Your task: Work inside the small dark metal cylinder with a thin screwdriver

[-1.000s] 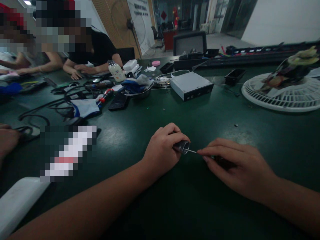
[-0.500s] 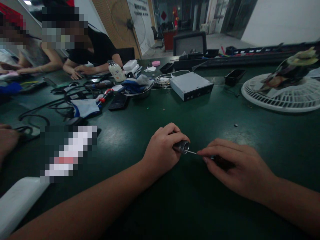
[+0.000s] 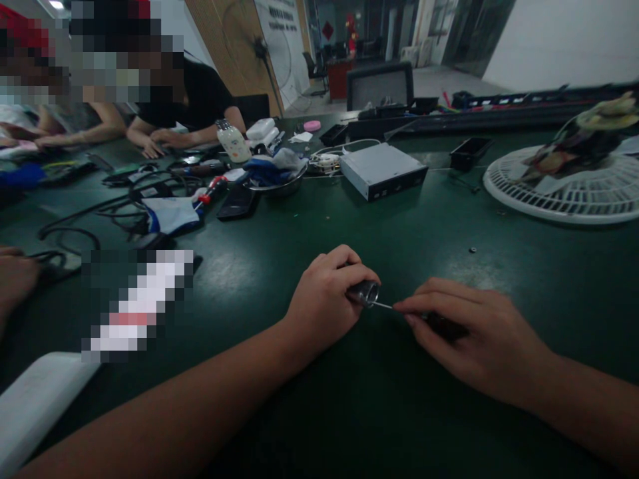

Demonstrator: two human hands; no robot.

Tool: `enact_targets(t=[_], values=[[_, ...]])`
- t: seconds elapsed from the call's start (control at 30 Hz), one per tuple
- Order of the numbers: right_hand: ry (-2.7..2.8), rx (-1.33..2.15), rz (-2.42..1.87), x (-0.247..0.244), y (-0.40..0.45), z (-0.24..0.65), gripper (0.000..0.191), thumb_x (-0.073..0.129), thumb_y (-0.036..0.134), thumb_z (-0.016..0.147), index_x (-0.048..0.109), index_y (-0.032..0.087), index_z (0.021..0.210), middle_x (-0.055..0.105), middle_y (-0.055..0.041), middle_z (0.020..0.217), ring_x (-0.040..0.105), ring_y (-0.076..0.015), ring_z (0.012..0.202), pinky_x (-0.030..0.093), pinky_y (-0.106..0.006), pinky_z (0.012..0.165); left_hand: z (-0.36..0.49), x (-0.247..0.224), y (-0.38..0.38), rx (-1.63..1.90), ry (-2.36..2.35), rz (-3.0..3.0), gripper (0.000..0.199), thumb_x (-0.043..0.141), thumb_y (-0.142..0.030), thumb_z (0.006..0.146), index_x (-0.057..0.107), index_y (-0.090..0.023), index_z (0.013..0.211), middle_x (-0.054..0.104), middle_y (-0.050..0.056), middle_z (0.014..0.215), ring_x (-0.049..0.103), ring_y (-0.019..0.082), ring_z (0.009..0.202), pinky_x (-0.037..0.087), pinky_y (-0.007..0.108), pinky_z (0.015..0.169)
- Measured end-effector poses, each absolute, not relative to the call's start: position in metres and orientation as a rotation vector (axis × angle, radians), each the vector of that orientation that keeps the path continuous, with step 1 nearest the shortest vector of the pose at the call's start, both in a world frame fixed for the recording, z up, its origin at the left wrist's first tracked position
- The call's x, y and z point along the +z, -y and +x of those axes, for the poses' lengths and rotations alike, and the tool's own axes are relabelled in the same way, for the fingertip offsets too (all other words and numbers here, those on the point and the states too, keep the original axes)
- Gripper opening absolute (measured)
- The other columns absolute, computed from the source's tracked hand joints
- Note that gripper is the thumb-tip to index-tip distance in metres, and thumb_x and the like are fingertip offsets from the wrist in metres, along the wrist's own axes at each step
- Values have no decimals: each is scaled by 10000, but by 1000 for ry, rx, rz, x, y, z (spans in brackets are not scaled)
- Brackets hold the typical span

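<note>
Your left hand (image 3: 327, 289): fingers wrapped around a dark hollow cylinder with a shiny rim (image 3: 368, 293), held above the green tabletop (image 3: 319, 412) at the centre, open end toward your right. Your right hand (image 3: 482, 336): thumb and fingers pinched on a slim tool with a thin metal shaft (image 3: 383, 305) and a dark rear part mostly hidden in your palm; the shaft reaches the lower edge of the cylinder's rim, and whether its tip lies inside you cannot tell from here. Beyond your right hand: one small dark ring-shaped piece (image 3: 472, 250), lying loose. Farther back, ahead of you: one flat silver-grey metal box with a black front (image 3: 383, 169); to its right, one small open black tray (image 3: 470, 154) and one round white slatted fan grille (image 3: 559, 209), parts resting on it. To the box's left: one shallow metal bowl (image 3: 279, 191) holding blue-and-white cloth (image 3: 279, 163). Left of that: one red-and-black-handled screwdriver (image 3: 213, 190). At your far left: another person's hand (image 3: 17, 279), near black cables (image 3: 64, 227).
</note>
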State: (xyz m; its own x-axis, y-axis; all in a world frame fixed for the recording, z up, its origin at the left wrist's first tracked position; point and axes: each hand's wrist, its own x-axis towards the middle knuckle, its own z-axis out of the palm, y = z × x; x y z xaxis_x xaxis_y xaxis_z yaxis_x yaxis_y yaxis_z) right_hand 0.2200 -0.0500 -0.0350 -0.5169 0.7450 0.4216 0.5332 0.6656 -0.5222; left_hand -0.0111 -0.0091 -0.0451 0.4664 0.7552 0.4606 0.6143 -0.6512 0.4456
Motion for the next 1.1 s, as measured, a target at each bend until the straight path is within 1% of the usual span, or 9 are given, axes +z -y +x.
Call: enact_targets(t=[0.17,0.3,0.4,0.6,0.7,0.83,1.0,1.1], values=[[2175,348,-1095,-34,52,221,179,616,143,898,746,192,1011,704,-36,816,613,-113,594,483,-229,511,-10,-45,11,930,-1209,2499,212,641,-71,808,765,-208,910,634,40,942,572,145,797,455,276,675],[2184,367,-1046,-32,51,221,209,587,159,929,742,197,1064,725,-54,880,633,-120,620,490,-231,515,-9,-43,11,927,-1203,2503,205,637,-78,815,766,-208,907,634,42,942,571,146,800,455,273,673],[2241,414,-967,-33,49,223,231,582,144,932,736,201,1094,727,-50,916,642,-112,641,499,-225,537,-8,-44,8,934,-1201,2501,234,634,-58,796,769,-211,910,634,41,946,572,147,805,457,272,675],[2188,346,-1075,-37,51,223,181,617,143,903,742,195,1023,705,-35,834,620,-113,608,488,-231,525,-8,-48,10,927,-1214,2491,211,642,-74,807,767,-211,907,633,40,939,569,148,795,459,284,685],[2169,330,-1076,-37,52,222,198,600,144,918,743,195,1045,716,-46,856,634,-120,625,496,-233,526,-8,-47,11,925,-1204,2502,216,635,-66,805,763,-206,907,633,40,943,568,146,795,457,278,677],[2240,370,-965,-34,49,224,240,580,148,932,746,207,1095,737,-55,922,664,-120,666,515,-229,544,-6,-44,9,932,-1203,2507,224,636,-60,800,766,-210,904,631,38,936,569,145,798,460,275,679],[2208,351,-1027,-36,50,224,209,603,145,909,757,202,1037,727,-44,870,636,-110,606,494,-221,508,-6,-46,9,929,-1208,2500,233,636,-55,795,766,-211,908,633,40,946,569,147,801,462,275,678],[2159,328,-1078,-38,52,222,193,612,140,906,751,194,1028,717,-46,856,632,-114,610,495,-225,513,-8,-49,11,922,-1209,2498,223,636,-60,797,766,-208,903,634,42,950,566,148,798,460,279,676]])
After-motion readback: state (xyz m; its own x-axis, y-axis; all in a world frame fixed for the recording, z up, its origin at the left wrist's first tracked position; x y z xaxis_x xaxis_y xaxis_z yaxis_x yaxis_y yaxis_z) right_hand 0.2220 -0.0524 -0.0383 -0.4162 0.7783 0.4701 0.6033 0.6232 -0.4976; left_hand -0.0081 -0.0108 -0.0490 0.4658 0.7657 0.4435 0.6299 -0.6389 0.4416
